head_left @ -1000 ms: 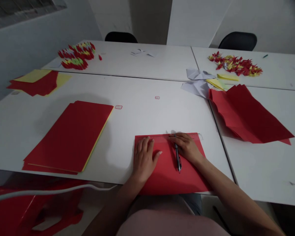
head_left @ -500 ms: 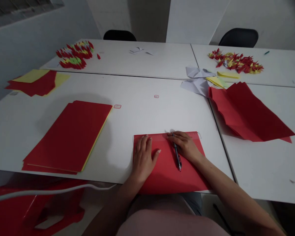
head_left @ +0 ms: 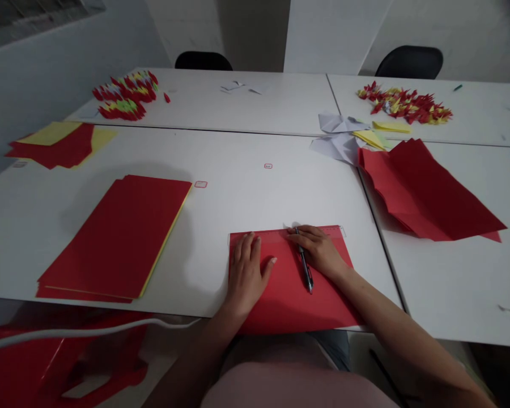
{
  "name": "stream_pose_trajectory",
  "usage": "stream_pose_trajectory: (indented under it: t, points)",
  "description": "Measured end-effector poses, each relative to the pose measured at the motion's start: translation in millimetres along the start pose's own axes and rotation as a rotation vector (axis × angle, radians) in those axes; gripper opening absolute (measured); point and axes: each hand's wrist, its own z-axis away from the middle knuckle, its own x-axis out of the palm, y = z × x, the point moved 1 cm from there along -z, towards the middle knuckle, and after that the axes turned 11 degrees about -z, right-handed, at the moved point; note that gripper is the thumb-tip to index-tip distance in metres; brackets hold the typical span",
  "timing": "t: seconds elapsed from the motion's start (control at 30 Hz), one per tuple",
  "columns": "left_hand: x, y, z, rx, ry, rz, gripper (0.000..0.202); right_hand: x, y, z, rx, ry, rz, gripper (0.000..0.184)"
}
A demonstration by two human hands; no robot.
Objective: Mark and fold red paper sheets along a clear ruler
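Observation:
Red paper [head_left: 280, 289] lies at the front edge of the white table. Along its far edge runs a see-through ruler [head_left: 335, 231], its marks showing faintly at the right end. My left hand [head_left: 247, 275] rests flat on the paper's left side, thumb spread, fingertips over the ruler. In my right hand [head_left: 319, 252] a dark pen [head_left: 306, 273] is held between the fingers, its clip end leaning toward me. The pen's other end is at the ruler by my fingertips, beside a small pale scrap that I cannot make out.
A stack of red sheets [head_left: 119, 238] lies left, more red and yellow sheets [head_left: 53, 141] behind it. Creased red paper [head_left: 433, 192] stands right. Folded paper pieces are heaped at the back left [head_left: 127, 93] and back right [head_left: 408, 105]. A white cable [head_left: 110, 328] crosses below the table edge.
The view has shifted very slightly. Both hands keep their places on the red paper, and the pen remains in my right hand.

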Motion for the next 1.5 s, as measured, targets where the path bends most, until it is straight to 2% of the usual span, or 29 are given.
stream_pose_trajectory:
  t: [0.27,0.9,1.5]
  points:
    - [0.3,0.0,-0.5,0.005,0.007,-0.001,0.053,0.5,0.6,0.2,-0.011,0.011,-0.001,0.036]
    - [-1.9,0.5,-2.4,0.013,0.011,-0.002,0.05,0.7,2.4,1.4,0.016,-0.019,0.0,0.046]
    - [-3.8,1.2,-2.4,0.02,0.016,-0.004,0.05,1.2,2.3,2.1,-0.002,-0.003,0.007,0.039]
